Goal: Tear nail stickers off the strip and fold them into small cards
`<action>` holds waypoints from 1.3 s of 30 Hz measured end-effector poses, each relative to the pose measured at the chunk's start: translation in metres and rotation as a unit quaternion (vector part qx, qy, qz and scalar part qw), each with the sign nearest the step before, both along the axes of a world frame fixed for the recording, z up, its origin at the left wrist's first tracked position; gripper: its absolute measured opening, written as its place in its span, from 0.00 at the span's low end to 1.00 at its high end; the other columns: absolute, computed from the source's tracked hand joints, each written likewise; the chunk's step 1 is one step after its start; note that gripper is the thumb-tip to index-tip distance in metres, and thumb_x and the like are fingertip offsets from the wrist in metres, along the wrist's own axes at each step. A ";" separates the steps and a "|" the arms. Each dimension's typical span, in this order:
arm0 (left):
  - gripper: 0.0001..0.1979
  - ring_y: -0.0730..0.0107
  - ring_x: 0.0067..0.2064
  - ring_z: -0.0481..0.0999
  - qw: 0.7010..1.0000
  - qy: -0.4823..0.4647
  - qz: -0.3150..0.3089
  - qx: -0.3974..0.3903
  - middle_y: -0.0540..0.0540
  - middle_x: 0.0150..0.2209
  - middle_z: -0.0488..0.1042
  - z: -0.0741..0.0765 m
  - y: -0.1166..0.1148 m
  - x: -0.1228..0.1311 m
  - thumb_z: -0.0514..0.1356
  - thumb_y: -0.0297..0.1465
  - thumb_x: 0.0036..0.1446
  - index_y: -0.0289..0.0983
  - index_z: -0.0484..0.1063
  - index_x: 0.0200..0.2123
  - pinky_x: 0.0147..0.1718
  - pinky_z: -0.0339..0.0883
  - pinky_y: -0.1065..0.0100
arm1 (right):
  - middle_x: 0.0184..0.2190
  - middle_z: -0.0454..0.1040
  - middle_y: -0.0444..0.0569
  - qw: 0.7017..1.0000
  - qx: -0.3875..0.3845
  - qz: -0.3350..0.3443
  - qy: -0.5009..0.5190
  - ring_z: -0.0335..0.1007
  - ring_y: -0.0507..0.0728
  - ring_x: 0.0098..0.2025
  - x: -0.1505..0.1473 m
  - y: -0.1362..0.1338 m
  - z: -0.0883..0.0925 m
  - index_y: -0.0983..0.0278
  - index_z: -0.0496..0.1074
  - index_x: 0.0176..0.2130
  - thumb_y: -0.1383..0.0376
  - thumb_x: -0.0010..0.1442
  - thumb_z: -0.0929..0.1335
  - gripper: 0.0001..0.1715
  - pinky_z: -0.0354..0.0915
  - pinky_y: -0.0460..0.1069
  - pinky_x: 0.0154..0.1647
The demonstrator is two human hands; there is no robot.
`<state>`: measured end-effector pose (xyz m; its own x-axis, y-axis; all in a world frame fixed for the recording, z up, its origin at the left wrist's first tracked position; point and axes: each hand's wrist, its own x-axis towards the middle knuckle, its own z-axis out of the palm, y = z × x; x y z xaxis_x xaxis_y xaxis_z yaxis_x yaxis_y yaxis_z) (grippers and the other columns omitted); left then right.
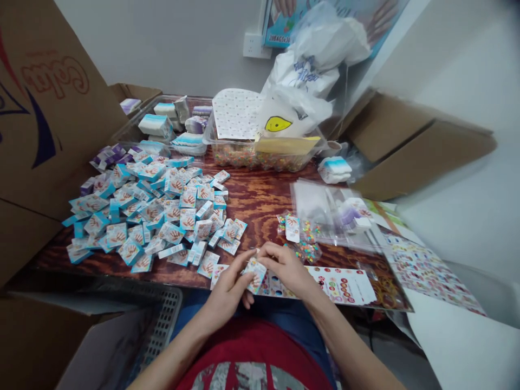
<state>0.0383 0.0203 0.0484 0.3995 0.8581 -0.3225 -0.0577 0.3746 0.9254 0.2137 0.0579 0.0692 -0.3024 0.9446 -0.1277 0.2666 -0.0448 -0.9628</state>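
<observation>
Near the front edge of the table, my left hand (pixel 231 287) is closed on a small white and blue box (pixel 255 275) with a hand picture on it. My right hand (pixel 286 266) pinches at the top of the same box; its fingertips touch the upper edge. Under and beside the hands lies a white sheet of colourful stickers (pixel 345 285). A large heap of similar small boxes (pixel 170 211) spreads to the left. Just beyond my right hand are clear packets of coloured beads (pixel 306 250) and a flat white and blue packet (pixel 292 228).
A clear tub of coloured pieces (pixel 244 154) stands at the back, with white plastic bags (pixel 300 108) above it. Cardboard boxes flank the table (pixel 252 195) at left (pixel 52 135) and right (pixel 418 157). Clear bags (pixel 317 208) and yellow rubber bands (pixel 384 290) lie right.
</observation>
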 end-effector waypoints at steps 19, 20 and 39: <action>0.21 0.74 0.27 0.75 1.000 -0.022 0.001 -0.003 0.53 0.31 0.69 -0.002 0.003 0.012 0.59 0.42 0.59 0.40 0.62 0.52 0.24 0.70 0.74 | 0.32 0.71 0.47 0.973 0.091 -0.202 0.067 0.68 0.55 0.36 -0.010 -0.033 -0.020 0.63 0.71 0.28 0.62 0.60 0.68 0.10 0.62 0.48 0.38; 0.20 0.75 0.27 0.73 1.000 -0.009 -0.010 0.006 0.53 0.30 0.68 -0.002 0.004 0.010 0.59 0.41 0.59 0.40 0.63 0.52 0.24 0.68 0.75 | 0.31 0.71 0.46 0.971 0.075 -0.213 0.083 0.68 0.55 0.35 -0.010 -0.033 -0.023 0.62 0.72 0.30 0.62 0.59 0.69 0.07 0.63 0.48 0.37; 0.19 0.66 0.36 0.70 0.974 0.144 -0.045 0.171 0.49 0.34 0.71 0.002 0.003 0.002 0.55 0.33 0.64 0.41 0.61 0.57 0.34 0.62 0.69 | 0.29 0.74 0.45 0.957 -0.076 -0.201 0.196 0.68 0.54 0.33 -0.001 -0.032 -0.030 0.63 0.74 0.33 0.57 0.48 0.76 0.15 0.63 0.47 0.36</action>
<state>0.0405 0.0230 0.0500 0.4132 0.9009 -0.1328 0.2410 0.0324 0.9700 0.2124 0.0258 0.0397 0.0283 0.9740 -0.2248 -0.1811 -0.2162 -0.9594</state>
